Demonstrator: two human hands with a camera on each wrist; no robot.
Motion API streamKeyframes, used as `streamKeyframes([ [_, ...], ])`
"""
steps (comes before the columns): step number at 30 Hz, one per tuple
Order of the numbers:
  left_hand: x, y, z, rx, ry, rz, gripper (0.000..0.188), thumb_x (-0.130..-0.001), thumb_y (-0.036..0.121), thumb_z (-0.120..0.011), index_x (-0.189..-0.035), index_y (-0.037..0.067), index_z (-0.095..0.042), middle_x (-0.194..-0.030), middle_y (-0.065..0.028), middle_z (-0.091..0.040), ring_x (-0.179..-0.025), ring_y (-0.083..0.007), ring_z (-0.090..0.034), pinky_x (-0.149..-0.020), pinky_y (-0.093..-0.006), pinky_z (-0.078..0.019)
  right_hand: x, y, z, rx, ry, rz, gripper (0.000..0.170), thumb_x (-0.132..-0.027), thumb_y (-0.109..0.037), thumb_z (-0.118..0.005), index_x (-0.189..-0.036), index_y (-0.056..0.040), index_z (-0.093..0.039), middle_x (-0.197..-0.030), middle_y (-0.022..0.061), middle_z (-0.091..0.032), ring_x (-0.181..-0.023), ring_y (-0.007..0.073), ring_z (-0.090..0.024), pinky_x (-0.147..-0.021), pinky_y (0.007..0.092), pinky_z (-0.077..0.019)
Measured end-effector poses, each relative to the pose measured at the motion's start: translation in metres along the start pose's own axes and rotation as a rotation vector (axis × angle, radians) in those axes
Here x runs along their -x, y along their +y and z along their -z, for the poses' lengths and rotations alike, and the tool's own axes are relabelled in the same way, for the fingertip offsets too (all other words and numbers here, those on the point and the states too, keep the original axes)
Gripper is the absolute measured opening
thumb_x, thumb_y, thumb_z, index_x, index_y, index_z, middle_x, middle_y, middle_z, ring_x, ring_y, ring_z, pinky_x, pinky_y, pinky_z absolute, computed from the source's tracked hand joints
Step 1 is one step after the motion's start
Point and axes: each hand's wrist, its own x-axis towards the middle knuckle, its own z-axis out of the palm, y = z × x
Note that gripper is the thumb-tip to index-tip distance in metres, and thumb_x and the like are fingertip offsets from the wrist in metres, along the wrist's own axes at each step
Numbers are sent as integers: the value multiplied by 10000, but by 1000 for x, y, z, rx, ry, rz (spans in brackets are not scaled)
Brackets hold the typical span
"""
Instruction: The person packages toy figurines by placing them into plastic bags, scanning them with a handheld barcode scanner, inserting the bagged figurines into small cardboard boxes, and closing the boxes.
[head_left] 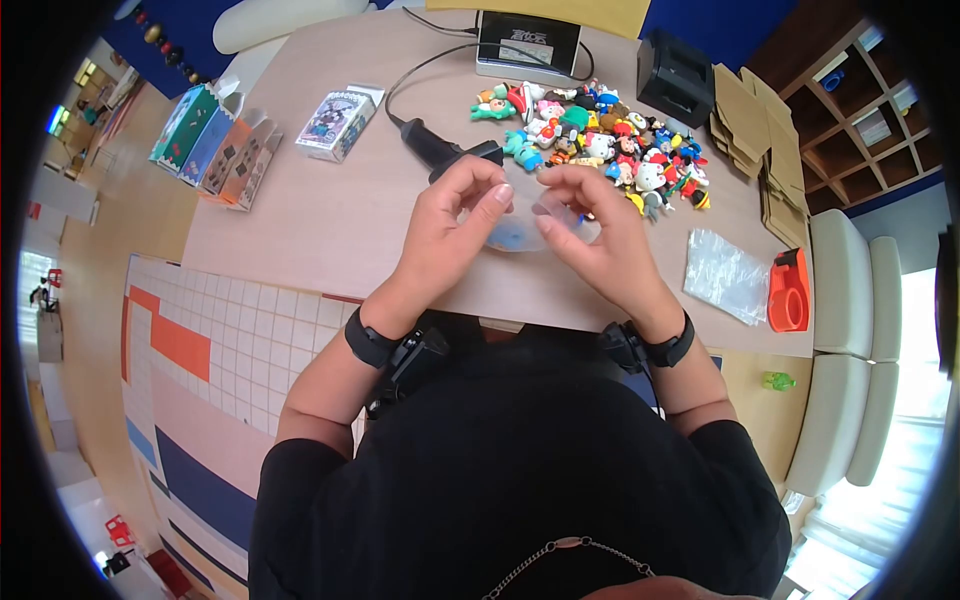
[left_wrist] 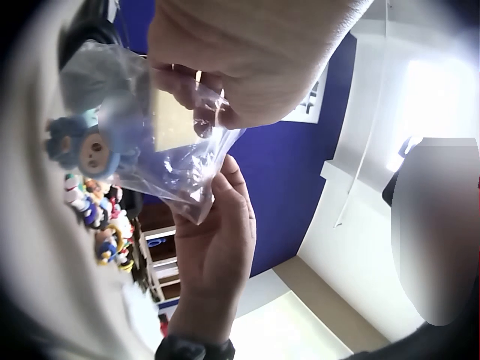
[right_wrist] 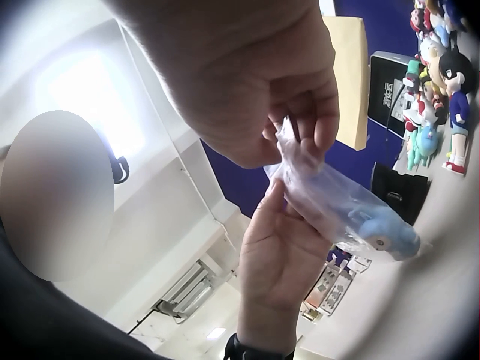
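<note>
A clear plastic bag (left_wrist: 196, 169) with a blue toy figure (left_wrist: 94, 152) inside hangs between my two hands, close over the table's front edge. My left hand (head_left: 446, 222) pinches one side of the bag's upper edge between thumb and fingers. On the other side, my right hand (head_left: 612, 232) pinches the same edge. The right wrist view shows the film bunched at the fingertips, with the blue figure (right_wrist: 386, 232) down at the bag's far end. In the head view the hands hide part of the bag.
Many small toy figures (head_left: 600, 140) lie heaped behind the hands. A black handheld scanner (head_left: 432, 148) lies beyond the left hand, a card box (head_left: 340, 122) farther left. Flat clear bags (head_left: 725, 272) and an orange holder (head_left: 789, 292) sit at right; a black printer (head_left: 675, 80) stands behind.
</note>
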Motion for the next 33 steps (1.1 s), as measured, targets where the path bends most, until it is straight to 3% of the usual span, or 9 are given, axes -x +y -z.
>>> streamKeyframes([
  [2, 0, 0, -1, -30, -11, 7, 118, -1009, 137, -589, -1049, 28, -574, -926, -6, -598, -887, -83, -562, -838, -253, -461, -3, -6, -5, 158, 17, 85, 176, -906, -124, -684, -1054, -44, -633, -857, 50, -683, -781, 135, -644, -703, 268, -486],
  [6, -1, 5, -7, -3, 67, -37, 134, -978, 157, -625, -995, 27, -595, -883, 15, -598, -833, -58, -559, -762, -242, -446, -4, -4, -5, 125, -15, 6, 133, -906, -144, -683, -991, -46, -654, -833, 50, -676, -767, 147, -637, -682, 275, -478],
  [13, -1, 8, -4, -78, -45, -34, 84, -995, 113, -599, -1012, 31, -594, -951, 8, -575, -897, -64, -533, -820, -242, -443, -9, -7, -9, 92, 25, 113, 105, -894, -103, -685, -949, -19, -656, -801, 58, -661, -722, 153, -603, -646, 285, -470],
  [15, -4, 6, -6, -148, 16, -142, 89, -943, 110, -624, -948, 26, -594, -845, 0, -573, -777, -91, -512, -734, -251, -433, -9, -9, -9, 89, 25, 122, 102, -888, -95, -688, -943, -15, -657, -795, 61, -656, -713, 156, -595, -642, 286, -470],
  [17, -4, 5, -9, -131, 24, -152, 87, -939, 105, -624, -944, 25, -590, -840, -7, -566, -771, -96, -501, -730, -255, -431, -10, -10, -9, 114, 31, 144, 96, -879, -88, -691, -925, -9, -659, -785, 65, -648, -707, 161, -594, -637, 286, -471],
  [22, -5, 3, -5, -169, 25, -195, 76, -948, 95, -607, -949, 24, -582, -846, 2, -554, -786, -84, -493, -735, -245, -425, -5, -4, -4, 128, 23, 110, 85, -873, -87, -693, -884, -11, -656, -778, 61, -651, -701, 160, -594, -635, 288, -472],
  [26, -8, 5, 14, -33, 106, -98, 76, -978, 96, -582, -980, 21, -576, -888, 20, -552, -830, -59, -495, -764, -227, -418, 7, 13, 4, 121, 39, 9, 105, -868, -104, -702, -834, -20, -650, -748, 33, -648, -714, 140, -600, -650, 287, -477],
  [29, -7, 3, 16, -24, 85, -81, 90, -991, 115, -580, -989, 26, -576, -921, 12, -559, -869, -72, -512, -804, -236, -426, 16, 23, 11, 145, -33, -111, 148, -858, -143, -725, -899, -27, -644, -813, 31, -653, -792, 130, -617, -717, 283, -491],
  [33, -11, 7, 7, 37, 51, -14, 110, -995, 143, -587, -999, 33, -584, -940, -1, -570, -913, -100, -554, -855, -257, -447, 9, 32, 3, 56, -28, -57, 274, -839, -202, -766, -1008, -32, -632, -907, 47, -649, -875, 170, -631, -790, 305, -496],
])
